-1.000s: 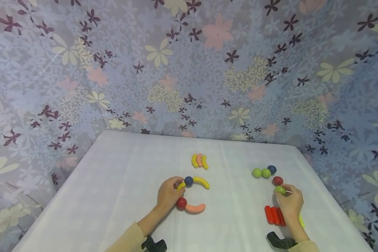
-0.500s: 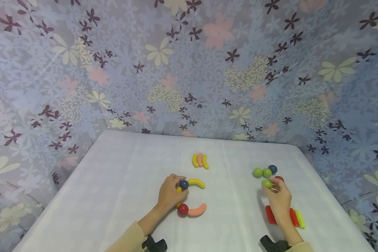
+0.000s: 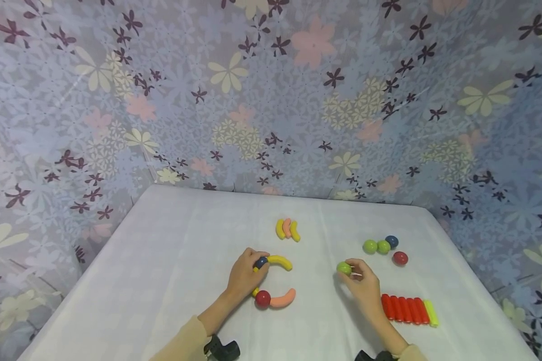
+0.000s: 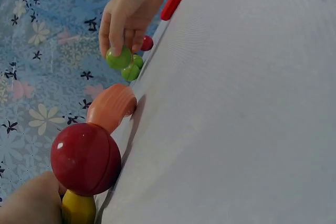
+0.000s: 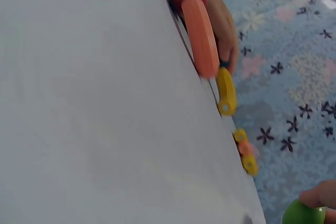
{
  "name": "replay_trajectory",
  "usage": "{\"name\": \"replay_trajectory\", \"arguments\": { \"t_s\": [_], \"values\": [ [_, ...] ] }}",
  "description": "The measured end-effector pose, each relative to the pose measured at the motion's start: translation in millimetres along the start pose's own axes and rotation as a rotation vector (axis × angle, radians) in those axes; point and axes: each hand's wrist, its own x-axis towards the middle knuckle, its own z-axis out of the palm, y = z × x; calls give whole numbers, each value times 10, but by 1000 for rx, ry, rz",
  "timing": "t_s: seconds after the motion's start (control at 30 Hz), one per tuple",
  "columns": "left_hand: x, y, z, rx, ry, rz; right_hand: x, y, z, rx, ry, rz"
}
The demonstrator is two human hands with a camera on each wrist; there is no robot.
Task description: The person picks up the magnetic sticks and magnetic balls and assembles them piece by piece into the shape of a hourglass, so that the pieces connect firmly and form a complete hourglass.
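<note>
My left hand holds a dark blue ball between thumb and fingers. From this ball a yellow curved piece extends to the right. Below, a red ball joins a salmon-pink curved piece; another yellow piece meets the red ball and is partly hidden by the left hand. My right hand pinches a light green ball above the cloth, to the right of these joined pieces. The right wrist view shows this green ball at its lower right corner.
Two yellow curved pieces with a pink one between them lie farther back. At right are two green balls, a blue ball and a red ball. Several red sticks lie beside a lime stick on white cloth.
My right hand has carried the green ball leftward, away from the other balls. My left hand stays nearly in place; the blue ball and its yellow piece have shifted slightly left.
</note>
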Motion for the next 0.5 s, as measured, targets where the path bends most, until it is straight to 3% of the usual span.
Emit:
{"name": "replay_trajectory", "arguments": {
  "t_s": [0.17, 0.5],
  "values": [
    [7, -15, 9, 59, 0, 3, -71, -35, 212, 19, -93, 8],
    [16, -9, 17, 95, 6, 19, -93, -179, 585, 166, -239, -97]
  ]
}}
